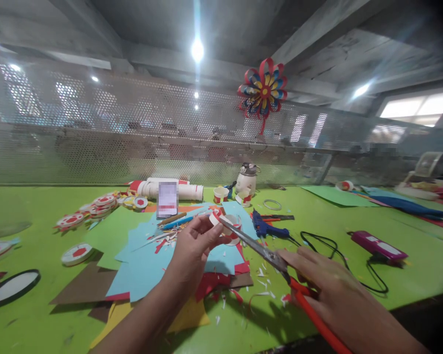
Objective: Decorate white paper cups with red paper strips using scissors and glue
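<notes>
Between the thumb and fingers of my left hand [197,238] is a small white and red paper cup piece [214,217]. My right hand [327,282] grips red-handled scissors [268,254], whose blades point left and reach the cup piece. Under my left hand lie light blue paper sheets [143,265] with white and red scraps on them. Another white and red cup piece [233,236] is just behind my left fingertips, partly hidden.
A blue glue gun [268,227] lies behind the scissors, and a purple power box [379,246] with a black cord is at the right. A phone [167,200], paper cups [220,194] and a bottle [246,179] stand at the back. Round red-white pieces [77,253] lie left.
</notes>
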The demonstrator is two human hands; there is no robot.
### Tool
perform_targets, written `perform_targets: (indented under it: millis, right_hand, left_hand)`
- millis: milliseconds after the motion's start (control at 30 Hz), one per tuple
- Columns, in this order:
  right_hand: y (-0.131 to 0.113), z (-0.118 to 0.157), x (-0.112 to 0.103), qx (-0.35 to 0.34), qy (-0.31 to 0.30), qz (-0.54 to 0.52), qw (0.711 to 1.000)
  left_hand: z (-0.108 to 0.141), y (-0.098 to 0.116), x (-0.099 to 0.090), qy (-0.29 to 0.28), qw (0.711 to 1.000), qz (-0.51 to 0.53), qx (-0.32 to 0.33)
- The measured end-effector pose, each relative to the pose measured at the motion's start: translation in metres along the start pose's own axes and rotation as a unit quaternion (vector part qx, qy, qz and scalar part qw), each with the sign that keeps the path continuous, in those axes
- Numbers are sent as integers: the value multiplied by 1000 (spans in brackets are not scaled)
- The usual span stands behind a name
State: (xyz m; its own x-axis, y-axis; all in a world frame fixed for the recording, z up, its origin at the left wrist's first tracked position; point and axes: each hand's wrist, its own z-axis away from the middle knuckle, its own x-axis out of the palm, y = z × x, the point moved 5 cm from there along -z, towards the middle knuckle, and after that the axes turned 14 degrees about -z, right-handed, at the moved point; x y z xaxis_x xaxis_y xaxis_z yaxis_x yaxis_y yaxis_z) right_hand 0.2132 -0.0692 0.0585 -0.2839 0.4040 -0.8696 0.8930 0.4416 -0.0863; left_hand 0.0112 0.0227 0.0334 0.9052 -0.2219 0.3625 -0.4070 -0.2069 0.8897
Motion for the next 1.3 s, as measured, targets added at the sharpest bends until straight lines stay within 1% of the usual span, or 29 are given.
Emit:
perform_targets:
  millis: [267,500,733,833,1033,1300]
  right_hand:
    - [2,1,1,3,-6,-7,1000]
    - [-1,0,4,-8,-6,-3,1000]
    - [0,-1,2,8,-16,-1,1000]
    - [-1,-1,1,9,-17,-6,1000]
    - [0,2,0,8,-12,-3,1000]
    - [-3,0,-2,12,-13,-6,1000]
  left_hand:
    - [0,-1,1,1,1000,-9,2]
    - [2,1,1,10,1000,-9,-5]
    - [0,-1,0,16,1000,-3,-1]
    - [1,0,1,8,1000,-3,1]
    - [3,3,3,8,999,-32,7]
    - [3,2,2,15,998,-60,26]
